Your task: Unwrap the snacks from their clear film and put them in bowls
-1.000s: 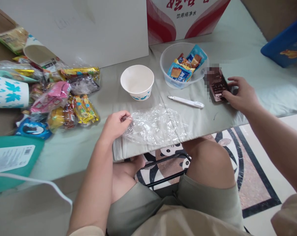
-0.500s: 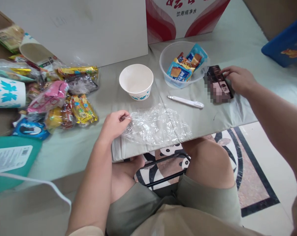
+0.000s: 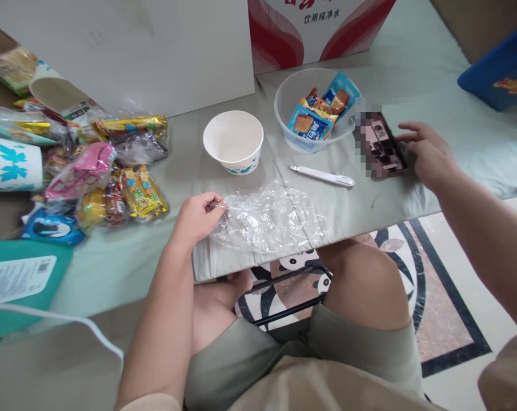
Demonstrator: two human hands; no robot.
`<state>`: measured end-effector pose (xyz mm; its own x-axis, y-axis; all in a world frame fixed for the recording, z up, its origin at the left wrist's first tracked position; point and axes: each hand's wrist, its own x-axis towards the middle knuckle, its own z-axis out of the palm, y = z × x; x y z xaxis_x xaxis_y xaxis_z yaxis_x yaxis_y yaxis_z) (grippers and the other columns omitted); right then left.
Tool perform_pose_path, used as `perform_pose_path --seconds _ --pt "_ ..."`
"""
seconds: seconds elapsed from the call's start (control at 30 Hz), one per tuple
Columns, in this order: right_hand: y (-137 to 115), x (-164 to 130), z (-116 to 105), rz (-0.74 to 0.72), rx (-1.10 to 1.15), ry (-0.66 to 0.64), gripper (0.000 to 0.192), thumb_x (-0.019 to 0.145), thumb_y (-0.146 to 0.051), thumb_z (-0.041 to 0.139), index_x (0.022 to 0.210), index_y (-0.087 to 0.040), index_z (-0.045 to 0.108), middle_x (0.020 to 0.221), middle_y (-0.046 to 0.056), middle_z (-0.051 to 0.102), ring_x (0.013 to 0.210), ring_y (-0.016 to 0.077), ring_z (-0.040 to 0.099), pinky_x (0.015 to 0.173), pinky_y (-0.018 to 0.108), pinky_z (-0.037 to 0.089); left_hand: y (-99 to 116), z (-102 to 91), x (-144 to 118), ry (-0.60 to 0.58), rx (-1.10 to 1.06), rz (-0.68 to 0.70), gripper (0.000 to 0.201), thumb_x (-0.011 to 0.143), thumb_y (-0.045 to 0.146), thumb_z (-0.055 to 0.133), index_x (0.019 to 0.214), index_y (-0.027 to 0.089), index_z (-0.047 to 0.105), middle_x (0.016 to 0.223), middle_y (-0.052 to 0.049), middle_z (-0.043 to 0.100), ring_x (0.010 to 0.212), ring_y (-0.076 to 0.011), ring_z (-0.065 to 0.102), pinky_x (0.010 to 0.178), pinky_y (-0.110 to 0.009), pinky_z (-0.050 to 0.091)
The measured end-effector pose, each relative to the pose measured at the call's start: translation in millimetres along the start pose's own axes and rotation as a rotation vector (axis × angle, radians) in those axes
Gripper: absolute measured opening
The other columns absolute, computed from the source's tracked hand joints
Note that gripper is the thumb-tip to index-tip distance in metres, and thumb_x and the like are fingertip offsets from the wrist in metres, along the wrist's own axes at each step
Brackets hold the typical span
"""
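Note:
My left hand pinches the left edge of a crumpled clear plastic sheet, which lies spread on the cloth near the front edge. Beside the right edge of a phone is my right hand, its fingers apart and holding nothing. The phone lies flat with its screen lit, partly blurred out. Whether a fingertip touches it I cannot tell. Behind the sheet stands a white paper bowl with blue leaves. A white utility knife lies between the sheet and a clear plastic bowl of snack packets.
Several wrapped snacks and a tipped paper cup are heaped at the left. A teal packet and white cable lie nearer. Large cartons stand behind; a blue container is far right.
My right hand has shifted slightly right and down, its fingers coming off the phone's top right edge. The picture on the phone's screen has changed. My left hand stays on the plastic sheet.

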<state>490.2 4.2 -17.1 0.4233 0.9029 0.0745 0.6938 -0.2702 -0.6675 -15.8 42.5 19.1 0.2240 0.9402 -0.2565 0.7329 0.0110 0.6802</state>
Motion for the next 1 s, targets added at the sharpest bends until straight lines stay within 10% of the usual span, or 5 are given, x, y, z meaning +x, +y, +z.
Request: perform_pose_path --seconds 0.47,1.0 --pt "-17.3 -19.5 -12.6 0.11 0.001 -0.056 0.084 0.053 -0.021 0.054 0.136 -0.028 0.058 0.123 0.005 0.069 0.069 0.0153 0.05 0.084 0.043 0.051 -0.3 -0.1 -1.5 -0.001 0.005 -0.009 0.017 0.075 0.036 0.058 0.075 0.02 0.062 0.065 0.003 0.056 0.062 -0.0134 0.048 0.064 -0.028 0.037" --pt "-36.2 -17.9 -3.2 0.033 -0.264 0.018 0.056 0.067 -0.021 0.051 0.119 -0.021 0.071 0.128 0.013 0.067 0.125 0.0319 0.06 0.112 0.05 0.045 -6.3 0.3 1.3 -0.001 0.028 0.025 0.021 0.075 0.041 0.057 0.076 0.021 0.063 0.07 0.0 0.063 0.067 -0.0161 0.054 0.064 -0.027 0.039"
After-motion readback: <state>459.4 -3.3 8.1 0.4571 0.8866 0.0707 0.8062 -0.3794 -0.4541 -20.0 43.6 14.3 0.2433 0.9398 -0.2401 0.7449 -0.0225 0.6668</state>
